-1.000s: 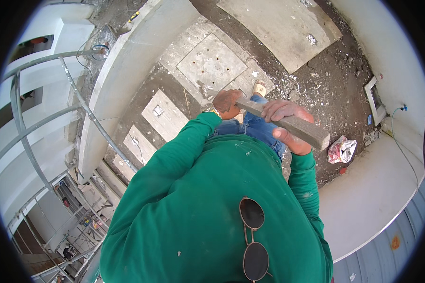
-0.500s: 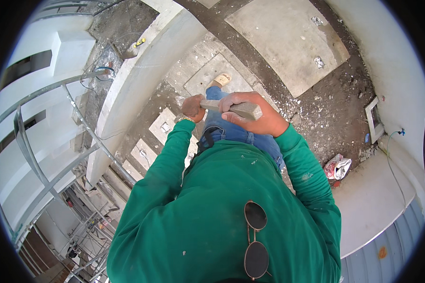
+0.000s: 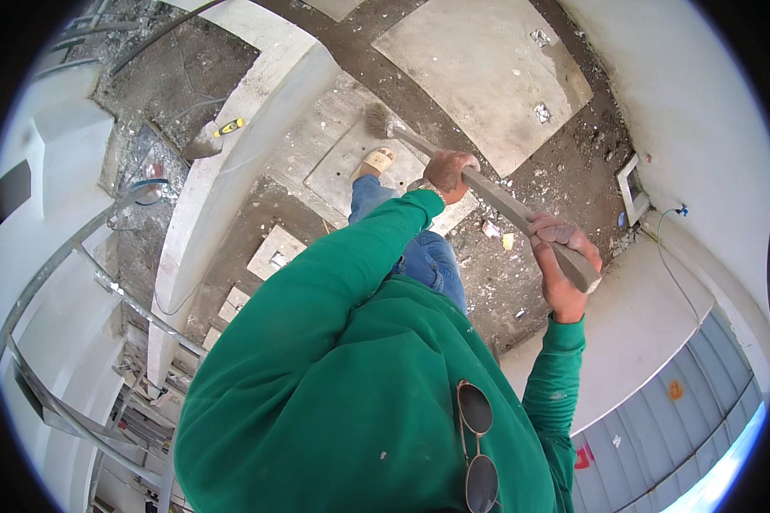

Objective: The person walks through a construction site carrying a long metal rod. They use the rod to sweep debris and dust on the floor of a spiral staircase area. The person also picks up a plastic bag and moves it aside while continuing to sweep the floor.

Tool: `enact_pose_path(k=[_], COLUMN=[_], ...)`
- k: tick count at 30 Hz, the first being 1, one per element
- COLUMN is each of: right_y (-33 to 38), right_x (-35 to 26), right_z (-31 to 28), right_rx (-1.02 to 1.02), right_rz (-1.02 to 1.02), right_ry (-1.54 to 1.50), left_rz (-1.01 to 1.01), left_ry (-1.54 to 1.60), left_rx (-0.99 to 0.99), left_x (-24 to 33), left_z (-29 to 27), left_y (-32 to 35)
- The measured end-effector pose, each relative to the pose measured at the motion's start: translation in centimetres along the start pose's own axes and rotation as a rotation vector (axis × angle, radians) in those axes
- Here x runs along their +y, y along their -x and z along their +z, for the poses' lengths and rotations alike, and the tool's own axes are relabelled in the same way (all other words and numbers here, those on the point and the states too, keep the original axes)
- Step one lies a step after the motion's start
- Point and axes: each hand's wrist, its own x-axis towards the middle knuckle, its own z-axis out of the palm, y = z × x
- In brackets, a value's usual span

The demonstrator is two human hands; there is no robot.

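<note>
A long wooden handle [image 3: 509, 205] crosses in front of me on a slant, from upper left to lower right. At its far end is a bushy grey brush head [image 3: 378, 120], raised near my sandalled foot [image 3: 379, 159]; I cannot tell its exact height above the floor. My left hand [image 3: 450, 171] is closed round the handle's middle part. Close to the thick squared butt end, my right hand [image 3: 565, 252] grips the same handle with curled fingers. Both hands and the handle look dusty.
A low curved white wall [image 3: 231, 154] runs along my left, bearing a yellow-handled trowel [image 3: 218, 137]. Metal railing [image 3: 51, 265] stands beyond it. Pale slabs [image 3: 488, 73] lie among dirt and rubble. On the right are a white wall [image 3: 693, 111], a small square frame [image 3: 631, 190] and a thin hose [image 3: 676, 265].
The brush handle has swung out to the right, and its bristled head has come into sight. Both hands have moved right, farther apart. My body and view have turned rightward.
</note>
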Motion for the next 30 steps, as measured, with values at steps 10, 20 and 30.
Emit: enact_pose_path(k=[10, 20, 30], right_y=[1.4, 5.0, 12.3], right_x=[-9.4, 2.3, -6.3], right_z=[-2.6, 6.3, 1.9], right_rx=[-0.039, 0.363, 0.293], right_rz=[-0.190, 0.234, -0.028], right_ry=[0.017, -0.239, -0.109], left_rz=[0.224, -0.091, 0.357], left_ry=[-0.130, -0.137, -0.312], left_rx=[-0.345, -0.455, -0.722], left_x=[7.7, -7.9, 4.0], left_z=[-7.8, -1.5, -3.8], left_y=[1.9, 3.1, 4.2])
